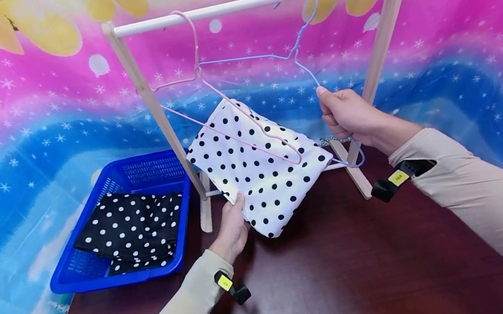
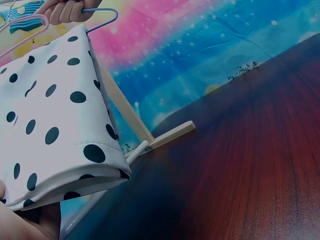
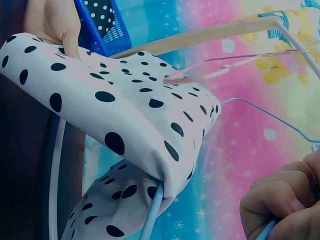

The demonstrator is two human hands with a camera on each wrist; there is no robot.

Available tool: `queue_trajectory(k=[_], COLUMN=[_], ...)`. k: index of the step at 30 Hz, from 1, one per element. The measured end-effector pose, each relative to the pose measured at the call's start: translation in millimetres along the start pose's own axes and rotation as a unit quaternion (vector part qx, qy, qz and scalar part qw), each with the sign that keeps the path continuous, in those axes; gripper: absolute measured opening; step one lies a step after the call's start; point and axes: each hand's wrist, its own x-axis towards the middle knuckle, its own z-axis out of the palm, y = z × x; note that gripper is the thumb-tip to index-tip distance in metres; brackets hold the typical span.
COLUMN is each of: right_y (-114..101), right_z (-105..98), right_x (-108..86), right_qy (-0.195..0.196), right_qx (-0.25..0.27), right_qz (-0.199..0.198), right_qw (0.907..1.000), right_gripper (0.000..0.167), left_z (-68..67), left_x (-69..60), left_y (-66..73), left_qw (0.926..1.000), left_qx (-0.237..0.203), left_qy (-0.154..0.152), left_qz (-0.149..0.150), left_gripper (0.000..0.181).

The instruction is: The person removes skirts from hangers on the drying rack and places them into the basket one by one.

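A white cloth with black dots (image 1: 256, 191) hangs folded over the lower bar of a blue wire hanger (image 1: 297, 43), which is hooked on the rack's rod. My left hand (image 1: 232, 229) pinches the cloth's lower left edge between thumb and fingers. With curled fingers, my right hand (image 1: 351, 112) grips the blue hanger's right shoulder. In the right wrist view, the bar (image 3: 152, 212) runs in under the cloth's fold (image 3: 145, 135). A pink wire hanger (image 1: 195, 40) hangs from the same rod, its lower part in front of the cloth.
A wooden rack (image 1: 155, 111) with a white rod (image 1: 232, 7) stands on the dark table (image 1: 342, 267). Left of it, a blue plastic basket (image 1: 115, 281) holds folded black cloth with white dots (image 1: 132, 226). A colourful patterned sheet (image 1: 41, 153) covers the wall behind.
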Motion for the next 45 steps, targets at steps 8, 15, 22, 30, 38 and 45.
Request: queue_trajectory(k=[8, 15, 22, 30, 38, 45], right_y=[2.8, 4.2, 4.3, 4.0, 3.5, 3.2], right_z=[-2.8, -3.4, -3.2, -3.2, -4.5, -4.7], right_x=[2.0, 4.0, 4.8, 5.7, 5.0, 4.1], right_qy=[-0.004, -0.008, -0.007, -0.002, -0.002, -0.002], right_qx=[-0.007, -0.020, -0.012, -0.016, -0.021, -0.034], right_qz=[0.005, 0.007, 0.010, 0.013, 0.013, 0.013], right_qw=[1.0000, 0.9997, 0.9999, 0.9998, 0.9997, 0.9993], right_gripper=[0.055, 0.055, 0.055, 0.055, 0.056, 0.056], left_z=[0.8, 0.3, -1.8, -3.4, -3.5, -5.3], left_x=[-1.4, -1.6, -2.8, -5.6, -7.0, -9.5], left_y=[-1.1, -2.5, -3.3, -5.6, -4.1, -2.6], left_qw=[1.0000, 0.9999, 0.9996, 0.9993, 0.9992, 0.9990], left_qx=[-0.003, 0.001, 0.020, 0.033, 0.037, 0.042], left_qy=[-0.006, -0.015, -0.017, -0.018, -0.014, -0.018], left_qz=[0.002, 0.007, 0.006, 0.001, -0.002, -0.005], left_gripper=[0.037, 0.039, 0.040, 0.041, 0.039, 0.040])
